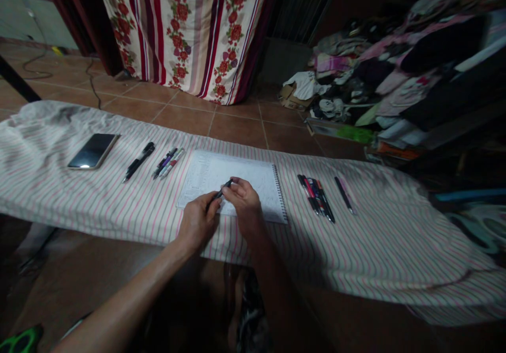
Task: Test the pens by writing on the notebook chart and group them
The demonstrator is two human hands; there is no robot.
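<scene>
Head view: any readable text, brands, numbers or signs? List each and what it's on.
None can be read.
White spiral-bound notebook page: faint marks, too blurred.
Black smartphone: dark screen, only glare.
Black pen between left hand and right hand, and the loose pens on the striped cloth: any print too small.

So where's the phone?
In the head view, the phone lies on the striped cloth at the far left, with a black pen just to its right.
</scene>
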